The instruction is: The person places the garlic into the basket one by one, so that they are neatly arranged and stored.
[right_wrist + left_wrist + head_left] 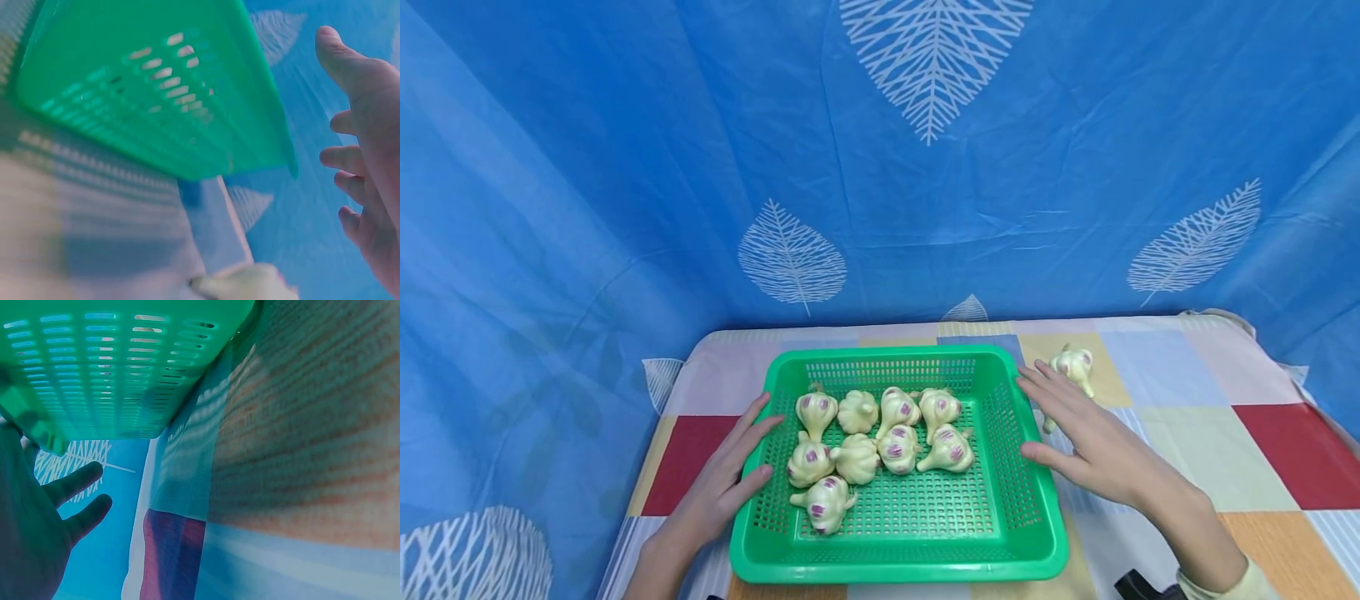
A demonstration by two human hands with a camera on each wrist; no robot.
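A green plastic basket (895, 571) with slotted walls stands between my hands. Several pale garlic bulbs (857, 458) with purple marks lie in it, mostly toward its left and back. My left hand (722, 483) is at the left rim with its fingers extended; whether they touch the rim I cannot tell. My right hand (1090, 446) is spread beside the right rim, and in the right wrist view a gap separates it from the basket wall (150, 100). Behind the right hand a garlic bulb (1073, 365) lies on the table, partly covered by the fingers.
A checked, multicoloured cloth (1210, 450) covers the table. Blue sheeting (970, 233) with white leaf prints hangs behind it and along the sides. Near the right forearm a black object (1138, 586) shows at the bottom edge.
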